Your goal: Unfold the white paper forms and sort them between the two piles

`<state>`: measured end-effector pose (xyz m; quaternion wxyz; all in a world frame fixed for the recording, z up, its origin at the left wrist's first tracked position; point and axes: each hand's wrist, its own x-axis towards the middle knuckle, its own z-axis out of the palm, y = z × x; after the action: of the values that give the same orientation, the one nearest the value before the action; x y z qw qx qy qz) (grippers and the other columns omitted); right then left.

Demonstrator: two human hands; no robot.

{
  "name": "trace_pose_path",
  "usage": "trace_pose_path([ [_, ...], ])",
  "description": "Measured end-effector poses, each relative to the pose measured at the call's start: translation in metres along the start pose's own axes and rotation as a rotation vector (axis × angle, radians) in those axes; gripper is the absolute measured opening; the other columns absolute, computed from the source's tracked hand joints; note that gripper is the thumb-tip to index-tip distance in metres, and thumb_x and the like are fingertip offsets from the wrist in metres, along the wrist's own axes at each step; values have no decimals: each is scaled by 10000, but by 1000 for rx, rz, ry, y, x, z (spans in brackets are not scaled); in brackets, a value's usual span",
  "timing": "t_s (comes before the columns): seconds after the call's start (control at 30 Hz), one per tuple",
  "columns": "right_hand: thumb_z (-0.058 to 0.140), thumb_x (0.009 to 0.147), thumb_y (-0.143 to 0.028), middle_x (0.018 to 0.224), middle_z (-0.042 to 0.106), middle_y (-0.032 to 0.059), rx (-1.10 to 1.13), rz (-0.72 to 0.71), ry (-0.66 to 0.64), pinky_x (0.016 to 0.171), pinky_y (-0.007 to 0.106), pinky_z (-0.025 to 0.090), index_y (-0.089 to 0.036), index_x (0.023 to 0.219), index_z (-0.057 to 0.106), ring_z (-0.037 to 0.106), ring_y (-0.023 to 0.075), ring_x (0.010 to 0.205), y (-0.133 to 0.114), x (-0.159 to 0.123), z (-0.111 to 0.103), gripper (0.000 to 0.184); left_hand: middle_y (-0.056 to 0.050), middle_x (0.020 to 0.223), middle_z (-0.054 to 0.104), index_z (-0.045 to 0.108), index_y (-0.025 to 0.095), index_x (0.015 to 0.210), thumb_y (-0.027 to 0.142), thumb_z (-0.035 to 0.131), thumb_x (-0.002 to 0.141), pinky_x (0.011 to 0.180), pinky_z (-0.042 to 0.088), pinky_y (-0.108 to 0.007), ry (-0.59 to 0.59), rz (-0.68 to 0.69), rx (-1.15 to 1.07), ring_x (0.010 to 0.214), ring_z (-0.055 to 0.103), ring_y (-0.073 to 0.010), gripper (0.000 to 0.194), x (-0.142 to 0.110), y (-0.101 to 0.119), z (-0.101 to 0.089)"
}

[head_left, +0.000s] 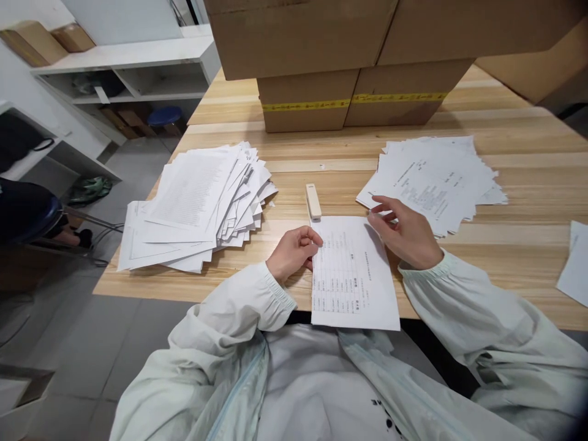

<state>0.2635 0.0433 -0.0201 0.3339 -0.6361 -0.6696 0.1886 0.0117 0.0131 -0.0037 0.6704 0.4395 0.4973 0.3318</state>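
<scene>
A printed sheet of paper [353,275] with a table on it lies before me, its lower end jutting past the table's front edge. My left hand [296,251] is closed in a pinch at the sheet's left edge. At the upper right corner of the sheet is my right hand [404,233], fingers curved and apart, with the thumb at the corner; whether it touches the paper is hard to see. A cream stapler [313,202] rests just beyond the sheet's top edge.
A tall messy stack of papers [188,196] stands at left, and a lower pile of printed sheets [427,177] at right. Cardboard boxes [307,101] with yellow tape are stacked at the back. Another paper [576,263] lies far right. A person's foot [82,237] shows at left.
</scene>
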Motion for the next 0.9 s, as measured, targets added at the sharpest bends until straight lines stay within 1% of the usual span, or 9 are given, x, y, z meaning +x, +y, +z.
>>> trace_pose_path([
  [0.23,864,676,-520,1141,747,65,622,358,74,760,367,621,-317,1405,533,716,215,947,18,-46,-1,827,42,635,530,578,171,785,169,624,827,534,389,-219,-38,240,85,552,480,-79,62,-25,-23,-5],
  [0.33,914,614,-488,935,788,44,810,461,-133,703,374,632,-282,1237,671,746,232,831,9,-63,-6,700,52,639,510,620,192,944,195,607,896,565,364,-237,5,399,155,575,456,-86,50,-40,-16,2],
  [0.4,941,571,-461,822,783,36,908,474,-163,671,375,632,-238,1006,748,741,223,727,-2,-65,-8,526,72,616,481,602,225,1193,219,624,919,565,361,-242,26,456,120,563,442,-90,275,-48,-4,6],
  [0.47,967,518,-434,761,771,12,984,414,44,695,355,635,-228,811,746,732,195,700,-15,-60,-9,420,65,649,556,481,248,1410,275,689,899,579,406,-244,20,448,21,579,505,-101,552,-56,9,5],
  [0.57,979,505,-407,762,766,-21,1050,250,470,810,339,635,-260,752,739,734,174,783,-31,-48,-7,375,-28,863,733,383,241,1500,361,806,808,688,526,-278,-61,321,-117,745,675,-155,820,-64,12,-3],
  [0.63,967,539,-380,811,775,-24,1096,177,605,918,354,616,-263,787,745,739,178,872,-39,-44,-3,353,-75,972,766,446,229,1461,396,864,741,780,571,-320,-115,249,-183,875,726,-201,849,-66,1,-6],
  [0.73,939,579,-350,897,785,-17,1172,171,662,1046,372,562,-231,833,735,736,176,952,-46,-47,9,347,-106,1054,776,613,205,1305,428,911,664,873,590,-383,-110,219,-283,1003,734,-255,742,-64,-25,0],
  [0.83,914,623,-363,952,783,-4,1188,217,582,1045,380,561,-227,874,719,731,179,991,-47,-56,20,345,-105,976,794,741,167,1014,444,910,656,886,592,-409,108,250,-295,945,746,-254,484,-59,-37,10],
  [0.9,919,627,-376,933,780,2,1165,223,458,968,369,596,-235,868,715,734,191,989,-41,-62,19,346,-93,897,796,757,162,868,441,894,674,867,595,-398,307,377,-222,883,748,-240,367,-58,-32,9],
])
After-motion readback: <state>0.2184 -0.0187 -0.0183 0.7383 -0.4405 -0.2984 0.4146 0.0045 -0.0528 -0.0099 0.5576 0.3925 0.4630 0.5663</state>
